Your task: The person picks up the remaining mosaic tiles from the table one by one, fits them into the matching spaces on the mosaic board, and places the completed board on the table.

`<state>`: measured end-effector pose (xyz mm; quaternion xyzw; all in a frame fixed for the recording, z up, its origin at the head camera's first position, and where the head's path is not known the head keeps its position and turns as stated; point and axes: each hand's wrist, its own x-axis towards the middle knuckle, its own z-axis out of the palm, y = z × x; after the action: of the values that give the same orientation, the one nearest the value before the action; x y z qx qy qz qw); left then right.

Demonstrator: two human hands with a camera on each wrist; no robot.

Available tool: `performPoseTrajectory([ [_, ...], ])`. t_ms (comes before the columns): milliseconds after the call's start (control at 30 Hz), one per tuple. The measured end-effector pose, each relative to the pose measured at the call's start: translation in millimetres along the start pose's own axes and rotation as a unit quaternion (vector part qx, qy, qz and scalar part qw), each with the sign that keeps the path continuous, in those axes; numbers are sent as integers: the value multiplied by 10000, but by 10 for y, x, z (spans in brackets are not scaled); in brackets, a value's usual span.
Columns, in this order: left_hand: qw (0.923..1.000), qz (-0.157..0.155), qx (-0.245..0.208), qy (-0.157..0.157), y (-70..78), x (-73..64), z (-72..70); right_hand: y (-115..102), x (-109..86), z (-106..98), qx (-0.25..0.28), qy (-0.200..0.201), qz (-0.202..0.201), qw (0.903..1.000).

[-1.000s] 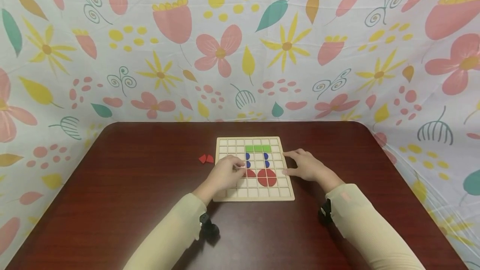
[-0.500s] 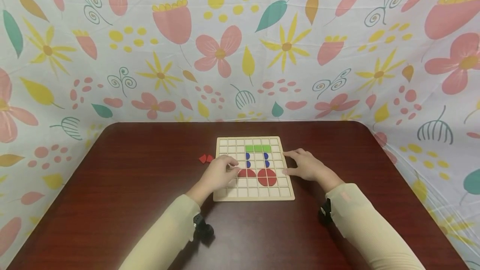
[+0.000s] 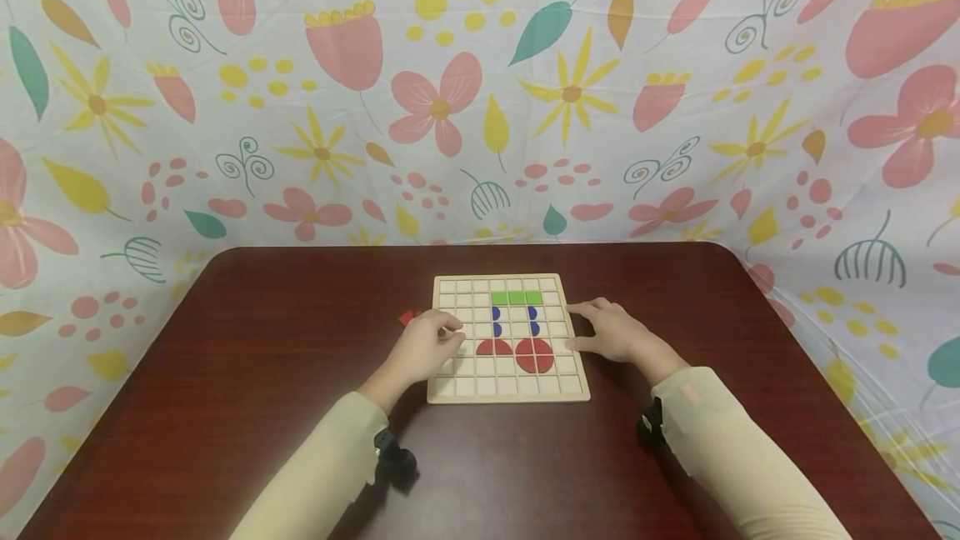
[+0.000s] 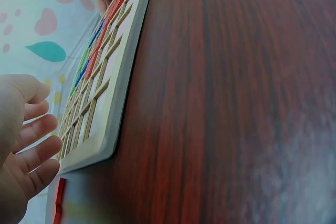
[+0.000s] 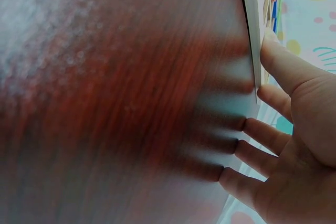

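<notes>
A square wooden grid board (image 3: 510, 397) lies on the table. In it sit a row of green squares (image 3: 517, 297), two columns of blue half-circles (image 3: 496, 329), a red full circle (image 3: 534, 355) and a red half-circle (image 3: 494, 348). My left hand (image 3: 423, 347) hovers over the board's left edge, fingers loosely bent; the left wrist view shows no piece in it. Partly hidden behind that hand are loose red pieces (image 3: 407, 318) on the table. My right hand (image 3: 613, 332) rests at the board's right edge, thumb and straight fingers spread, fingertips at the tabletop.
The dark wooden table (image 3: 247, 407) reaches back to a flower-printed cloth (image 3: 330, 107) hanging behind and around it. A black wrist camera (image 3: 393, 458) hangs under the left sleeve, and another (image 3: 651, 426) under the right sleeve.
My left hand has drawn back leftward from the red half-circle to the board's left edge, uncovering that half-circle and partly covering the loose red pieces. The right hand stays in place.
</notes>
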<state>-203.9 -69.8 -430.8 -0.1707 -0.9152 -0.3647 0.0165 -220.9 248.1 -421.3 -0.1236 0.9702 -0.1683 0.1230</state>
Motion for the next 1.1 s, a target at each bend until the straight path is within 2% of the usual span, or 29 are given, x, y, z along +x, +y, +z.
performPoseTrajectory([
  [733,9988,-176,306,337,-179,-86,-181,-5,-4,-24,-55,-40,-6,10000],
  [1100,9981,-186,462,374,-311,-83,-246,-5,-13,-25,-46,-54,-48,10000],
])
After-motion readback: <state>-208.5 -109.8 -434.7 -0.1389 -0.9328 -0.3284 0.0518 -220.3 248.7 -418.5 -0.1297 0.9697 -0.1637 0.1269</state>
